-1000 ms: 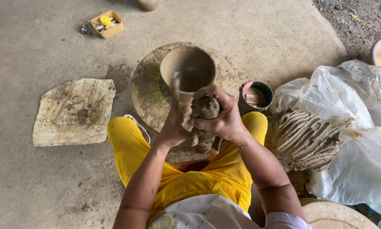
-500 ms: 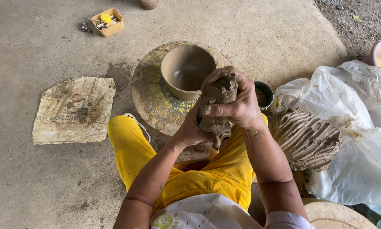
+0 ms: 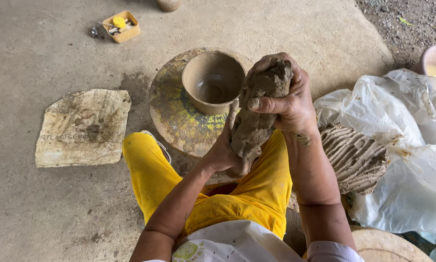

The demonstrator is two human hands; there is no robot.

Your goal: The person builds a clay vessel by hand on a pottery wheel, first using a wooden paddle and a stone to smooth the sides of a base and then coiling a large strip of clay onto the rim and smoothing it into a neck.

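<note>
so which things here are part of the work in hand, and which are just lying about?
In use:
- long lump of grey-brown wet clay, gripped by right hand and left hand
- round unfired clay bowl
- round yellow-stained turntable disc under it
- ridged pile of clay coils

Lying about:
- flattened dirty paper sack
- small yellow box of oddments
- white plastic sheeting

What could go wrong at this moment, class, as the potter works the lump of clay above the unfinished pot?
1. Both hands, the left hand low and the right hand high, hold the clay lump close beside the clay pot; a piece breaking off might dent its soft rim.
2. The lump is long and upright, so it may sag or tear between the hands.
3. The clay coils lie uncovered on the plastic sheet and could dry out.
</note>
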